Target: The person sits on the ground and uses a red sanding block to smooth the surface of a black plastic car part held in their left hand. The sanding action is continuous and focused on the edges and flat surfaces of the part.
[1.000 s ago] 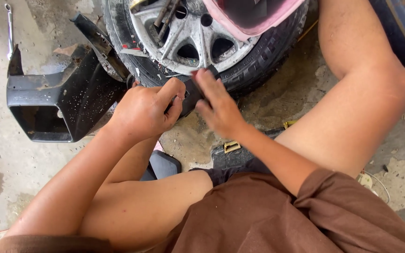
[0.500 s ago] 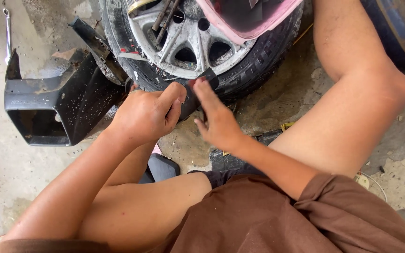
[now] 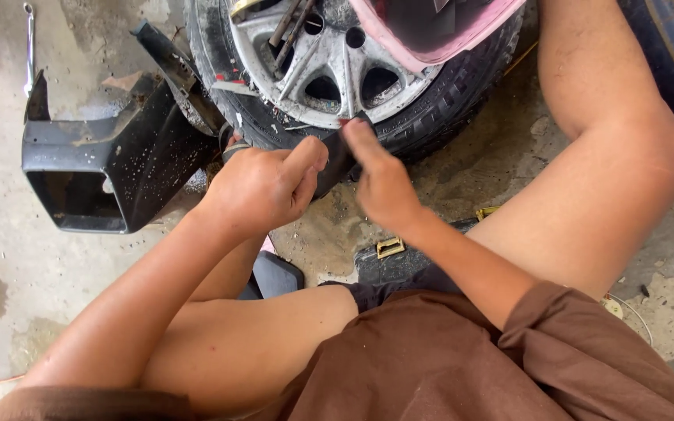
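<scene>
Right hand (image 3: 384, 187) shifted, left hand (image 3: 263, 187) gripping tyre (image 3: 438, 117)

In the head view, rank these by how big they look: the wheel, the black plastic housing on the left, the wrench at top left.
1. wheel, cut off by the frame's top edge
2. black plastic housing
3. wrench, smallest

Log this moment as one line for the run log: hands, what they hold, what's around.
left hand: pinches dark strip | right hand: fingers on same strip | strip: against tyre | nearby: black plastic part, wrench
</scene>
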